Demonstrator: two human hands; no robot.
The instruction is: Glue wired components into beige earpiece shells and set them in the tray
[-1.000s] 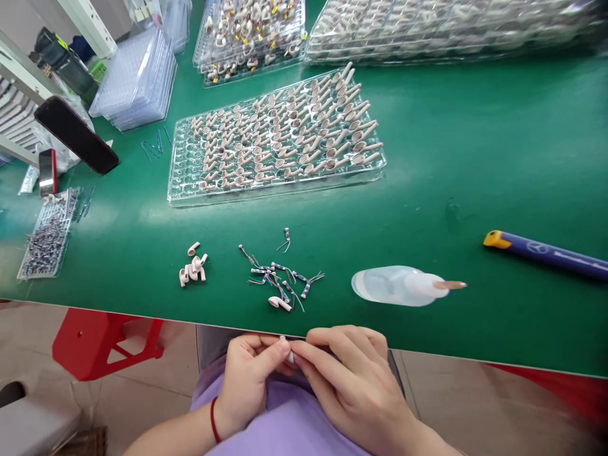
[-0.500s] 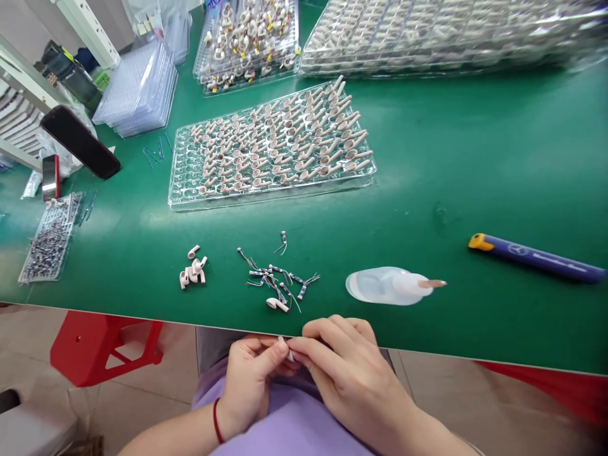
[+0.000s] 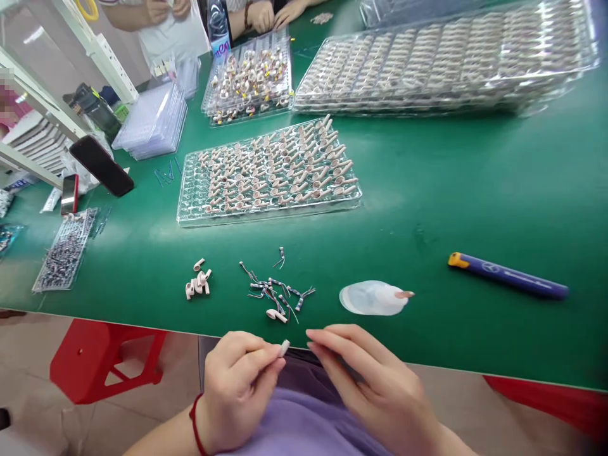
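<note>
My left hand (image 3: pixel 242 373) pinches a small white earbud shell (image 3: pixel 284 348) between thumb and fingertips, just off the table's front edge; most of the shell is hidden. Apart from it, to the right, my right hand (image 3: pixel 365 373) has its fingers stretched out with a narrow gap at the tips and nothing seen between them. Beyond the hands, one loose earbud shell (image 3: pixel 276 315) lies beside a scatter of small wired circuit boards (image 3: pixel 270 286). Several more earbud shells (image 3: pixel 199 282) form a little pile to the left. A translucent squeeze bottle (image 3: pixel 373 297) lies on its side at right.
A clear tray (image 3: pixel 190 218) with rows of earbud shells lies mid-table. Behind it are stacked full trays (image 3: pixel 418 69) and a tray of mixed parts (image 3: pixel 251 82). A blue utility knife (image 3: pixel 513 275) lies right. Phones (image 3: pixel 102 164) stand left. Co-workers' hands (image 3: pixel 261 16) show across the table.
My right hand has come away from the earbud shell to the right. My left hand has turned and keeps the shell. The view has tilted up, bringing co-workers into sight.
</note>
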